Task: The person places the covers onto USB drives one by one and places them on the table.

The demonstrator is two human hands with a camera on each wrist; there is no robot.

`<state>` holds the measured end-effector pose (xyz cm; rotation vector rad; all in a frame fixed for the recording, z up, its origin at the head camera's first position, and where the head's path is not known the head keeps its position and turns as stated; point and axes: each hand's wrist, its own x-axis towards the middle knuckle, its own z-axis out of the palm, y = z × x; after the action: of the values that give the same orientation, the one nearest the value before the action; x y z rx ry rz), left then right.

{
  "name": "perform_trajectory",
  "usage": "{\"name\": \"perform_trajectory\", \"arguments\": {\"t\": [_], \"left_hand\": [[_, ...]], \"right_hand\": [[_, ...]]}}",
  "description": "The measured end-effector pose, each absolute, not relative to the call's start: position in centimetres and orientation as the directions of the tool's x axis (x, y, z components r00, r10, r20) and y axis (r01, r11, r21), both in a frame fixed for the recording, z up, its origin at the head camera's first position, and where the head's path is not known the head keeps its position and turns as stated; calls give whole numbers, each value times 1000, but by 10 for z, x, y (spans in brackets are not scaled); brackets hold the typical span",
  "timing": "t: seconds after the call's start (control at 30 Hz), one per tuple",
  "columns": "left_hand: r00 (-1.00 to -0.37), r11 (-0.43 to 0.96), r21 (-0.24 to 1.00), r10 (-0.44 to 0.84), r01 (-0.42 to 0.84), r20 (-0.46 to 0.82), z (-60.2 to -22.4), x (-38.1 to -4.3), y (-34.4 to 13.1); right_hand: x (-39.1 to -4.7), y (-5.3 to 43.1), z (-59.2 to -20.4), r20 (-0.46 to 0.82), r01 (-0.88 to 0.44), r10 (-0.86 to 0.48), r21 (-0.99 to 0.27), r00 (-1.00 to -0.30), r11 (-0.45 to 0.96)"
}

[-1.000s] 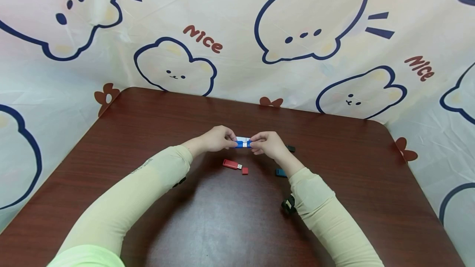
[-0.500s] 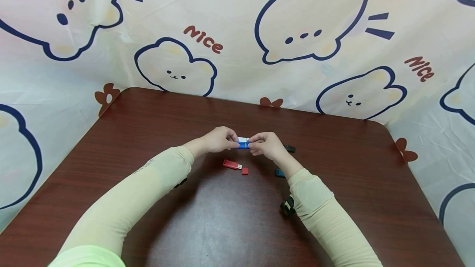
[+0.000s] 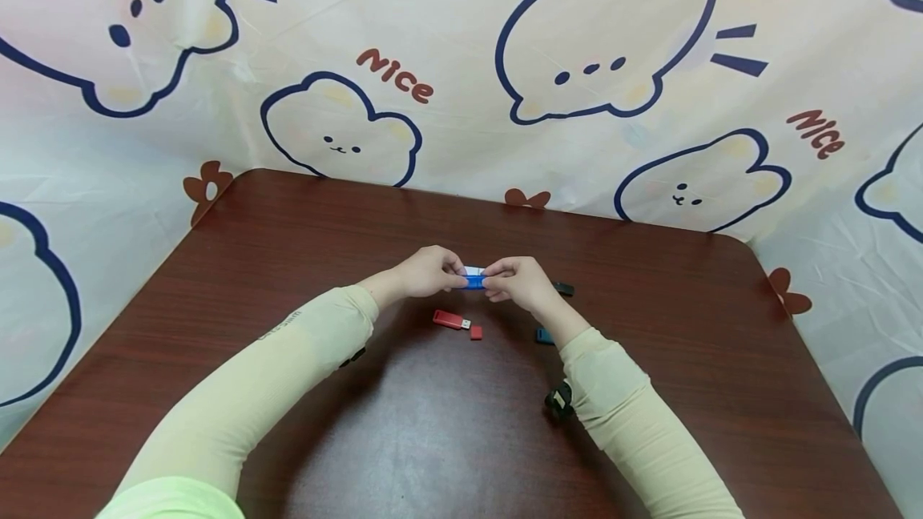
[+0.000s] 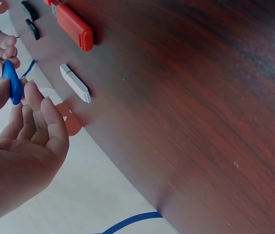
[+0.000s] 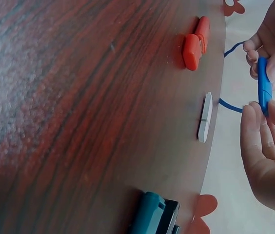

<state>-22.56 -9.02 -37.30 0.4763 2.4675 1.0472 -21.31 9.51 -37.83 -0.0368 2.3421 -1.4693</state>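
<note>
A blue USB stick [image 3: 473, 282] is held between both hands above the table, its two blue parts meeting at a thin seam in the right wrist view. My left hand [image 3: 425, 271] pinches its left end between thumb and fingers. The right hand [image 3: 521, 279] pinches the other end. No metal plug shows between the parts. Just beyond, a white USB stick [image 4: 75, 84] lies on the table with its cap on. Nearer to me lies a red USB stick [image 3: 449, 319], its metal plug bare, with a small red cap [image 3: 476, 332] beside the plug.
A teal USB stick [image 5: 147, 214] lies by the right wrist, partly hidden by the arm in the head view. Behind the right hand is a black USB stick [image 3: 565, 289]. A patterned cloth [image 3: 461, 62] surrounds the brown table [image 3: 433, 439].
Both hands have come slightly closer together. The metal plug that showed between the blue stick's two parts is now covered, and the parts meet. Things on the table have stayed put.
</note>
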Motion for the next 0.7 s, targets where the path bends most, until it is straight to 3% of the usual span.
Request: {"name": "perform_trajectory", "arguments": {"t": [0.3, 0.7], "left_hand": [[-878, 620, 784, 389, 25, -280, -373, -225, -87], [-879, 600, 800, 388, 12, -278, -372, -224, -89]], "right_hand": [[-214, 95, -376, -292, 179, -201, -879, -935, 442], [-212, 91, -374, -285, 174, -195, -878, -938, 446]]}}
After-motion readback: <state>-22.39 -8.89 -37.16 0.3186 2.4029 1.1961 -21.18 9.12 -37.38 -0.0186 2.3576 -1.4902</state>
